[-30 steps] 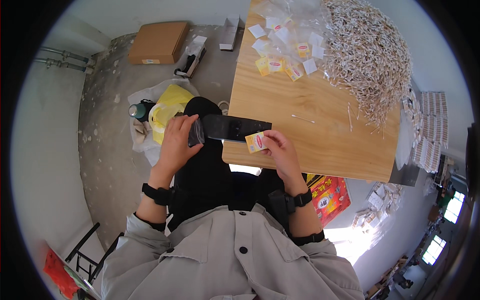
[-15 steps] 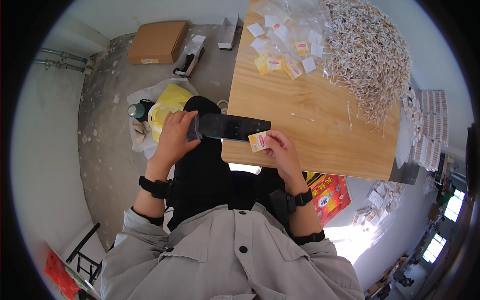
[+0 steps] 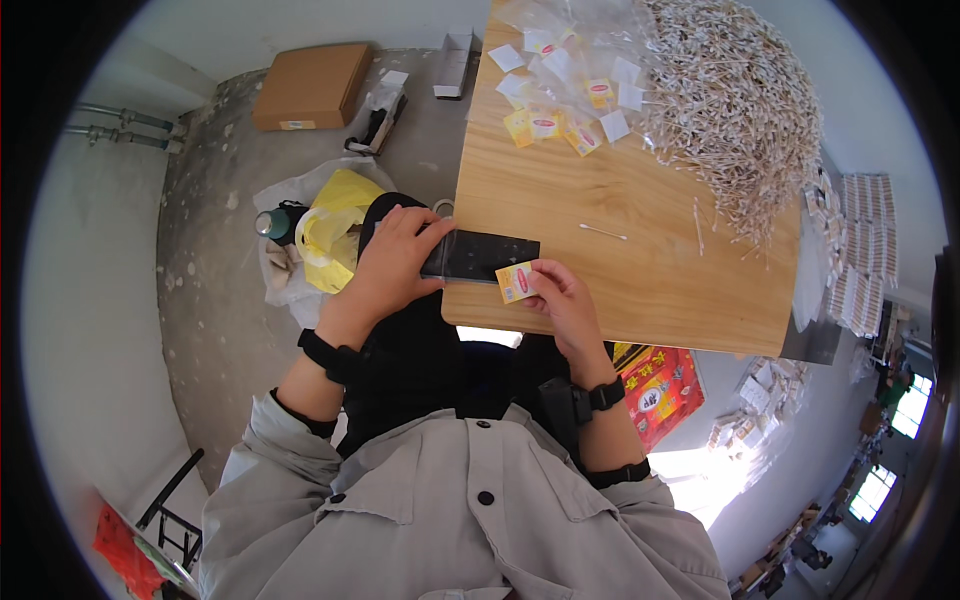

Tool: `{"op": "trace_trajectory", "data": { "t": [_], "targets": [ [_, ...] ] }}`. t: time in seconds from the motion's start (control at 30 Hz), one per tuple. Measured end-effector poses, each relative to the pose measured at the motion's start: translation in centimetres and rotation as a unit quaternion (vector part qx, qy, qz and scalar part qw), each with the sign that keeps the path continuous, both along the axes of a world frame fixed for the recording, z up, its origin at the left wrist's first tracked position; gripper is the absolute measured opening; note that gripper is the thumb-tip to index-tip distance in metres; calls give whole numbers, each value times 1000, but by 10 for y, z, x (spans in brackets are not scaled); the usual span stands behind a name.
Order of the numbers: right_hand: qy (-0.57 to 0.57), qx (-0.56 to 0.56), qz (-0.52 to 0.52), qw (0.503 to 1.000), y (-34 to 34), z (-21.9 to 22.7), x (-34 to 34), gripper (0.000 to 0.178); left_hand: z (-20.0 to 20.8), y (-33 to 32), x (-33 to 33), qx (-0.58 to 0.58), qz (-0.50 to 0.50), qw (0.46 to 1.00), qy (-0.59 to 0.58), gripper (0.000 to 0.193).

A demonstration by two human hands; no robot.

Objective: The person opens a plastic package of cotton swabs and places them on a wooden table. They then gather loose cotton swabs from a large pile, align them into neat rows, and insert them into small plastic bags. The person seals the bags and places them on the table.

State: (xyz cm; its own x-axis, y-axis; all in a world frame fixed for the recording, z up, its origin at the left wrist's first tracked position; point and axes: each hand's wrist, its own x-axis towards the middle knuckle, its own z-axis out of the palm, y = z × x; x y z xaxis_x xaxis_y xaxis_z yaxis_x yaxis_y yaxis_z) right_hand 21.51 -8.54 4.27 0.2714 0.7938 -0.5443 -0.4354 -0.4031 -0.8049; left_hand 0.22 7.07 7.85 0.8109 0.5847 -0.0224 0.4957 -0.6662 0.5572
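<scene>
My right hand (image 3: pixel 562 297) pinches a small yellow and white card (image 3: pixel 514 284) at the table's near-left corner, beside the end of a flat black strip (image 3: pixel 490 256). The strip juts over the table's left edge above my leg. My left hand (image 3: pixel 396 260) is closed around the strip's left part, thumb and fingers on either side. Between them is a clear plastic bag, mostly hidden by the hand; how far it covers the strip I cannot tell. A single cotton swab (image 3: pixel 604 232) lies on the wooden table (image 3: pixel 640 290) to the right.
A large heap of cotton swabs (image 3: pixel 740 110) covers the table's far right. Beside it lie clear bags (image 3: pixel 590 30) and several yellow and white cards (image 3: pixel 545 126). On the floor at left are a cardboard box (image 3: pixel 310 88), a yellow bag (image 3: pixel 335 225) and a green-capped bottle (image 3: pixel 272 223).
My left hand has moved right with the clear bag, from beside the black strip's left end to over it. The right hand and its card have barely moved.
</scene>
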Motion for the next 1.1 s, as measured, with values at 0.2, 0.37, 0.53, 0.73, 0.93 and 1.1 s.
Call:
{"op": "trace_trajectory", "data": {
  "t": [0.2, 0.37, 0.53, 0.73, 0.93, 1.1],
  "targets": [
    [8, 0, -4, 1000, 0, 0, 0, 25, -7, -14, 22, 9, 10, 1000, -2, 79],
    [16, -10, -2, 1000, -1, -5, 4, 26, -22, -45, 19, 104, 5, 993, 56, 93],
    [20, -3, -18, 1000, 2, 3, 0, 26, -21, -77, 17, 65, 13, 993, 102, 117],
    [1, 8, -19, 1000, 19, 6, 10, 26, -15, -87, 38, 70, 19, 987, 142, 118],
    [-265, 57, -95, 958, 81, -15, 44, 27, -14, -90, 68, 73, 16, 994, 78, 103],
    [-544, 0, -55, 838, 62, 16, 76, 27, -18, -84, 89, 67, 8, 997, 44, 100]
  ]
}}
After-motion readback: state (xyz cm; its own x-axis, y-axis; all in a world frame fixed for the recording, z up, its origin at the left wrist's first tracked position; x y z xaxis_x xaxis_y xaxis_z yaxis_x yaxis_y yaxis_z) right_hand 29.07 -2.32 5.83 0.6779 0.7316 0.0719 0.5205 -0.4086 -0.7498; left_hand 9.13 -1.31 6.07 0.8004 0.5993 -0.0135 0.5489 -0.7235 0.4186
